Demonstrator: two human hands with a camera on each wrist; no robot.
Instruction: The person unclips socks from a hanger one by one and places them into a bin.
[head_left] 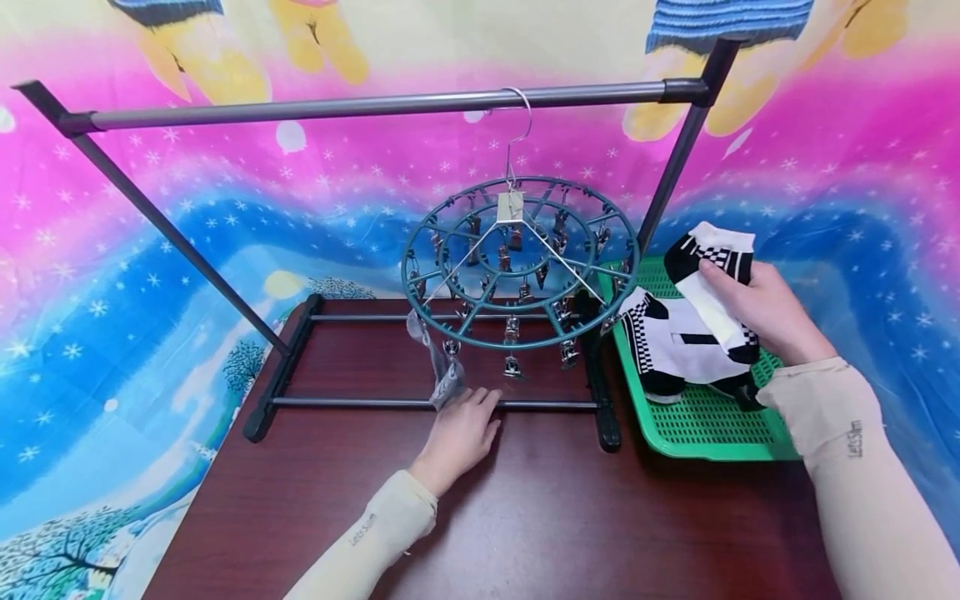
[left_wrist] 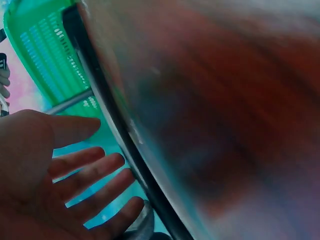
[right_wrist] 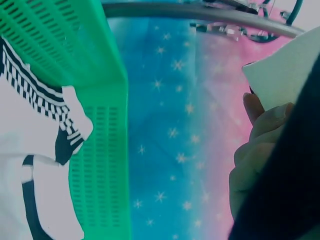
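Observation:
My right hand (head_left: pixel 783 312) pinches a white sock (head_left: pixel 708 296) with black toe and checkered trim, over the green basket. In the right wrist view its fingers (right_wrist: pixel 250 172) are curled at the white cloth (right_wrist: pixel 282 72), and the dark sleeve side hides part of the hand. My left hand (head_left: pixel 459 433) is low in front of the round hanger, right by the lower end of a grey sock (head_left: pixel 447 385) that hangs below the hanger's left side. Seen from the left wrist, its fingers (left_wrist: pixel 95 185) are spread and grip nothing. The green round clip hanger (head_left: pixel 442 321) hangs from the rack's top bar.
The rack (head_left: pixel 375 107) stands on a dark red table (head_left: pixel 525 517), its feet and lower bars close to the left hand. Several metal clips (head_left: pixel 512 365) dangle below the hanger. Right of the rack, the green basket (head_left: pixel 712 452) holds more black-and-white socks (head_left: pixel 693 358).

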